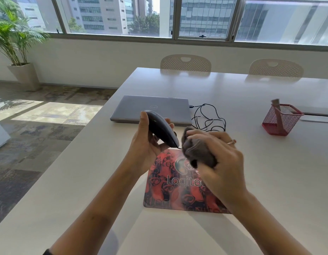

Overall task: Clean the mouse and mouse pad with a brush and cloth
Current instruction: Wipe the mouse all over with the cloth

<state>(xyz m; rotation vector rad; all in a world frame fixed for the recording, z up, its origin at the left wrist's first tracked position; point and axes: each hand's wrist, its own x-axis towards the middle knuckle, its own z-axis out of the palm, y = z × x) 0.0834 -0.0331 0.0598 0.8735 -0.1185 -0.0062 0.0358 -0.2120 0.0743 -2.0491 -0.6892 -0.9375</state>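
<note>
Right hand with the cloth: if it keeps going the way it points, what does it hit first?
Likely the mouse held in the left hand. The right hand, gripping the cloth, points up-left at it, though the depth gap between them is unclear.

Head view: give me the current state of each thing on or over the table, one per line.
Mouse: lifted off the pad, gripped in the left hand, tilted.
Cloth: bunched up, gripped in the right hand, beside the mouse.
Mouse pad: flat on the table, nothing resting on it.
Laptop: lid closed.
Cable: loosely tangled, plugged into the laptop.
Brush: standing in the red mesh holder.
</note>
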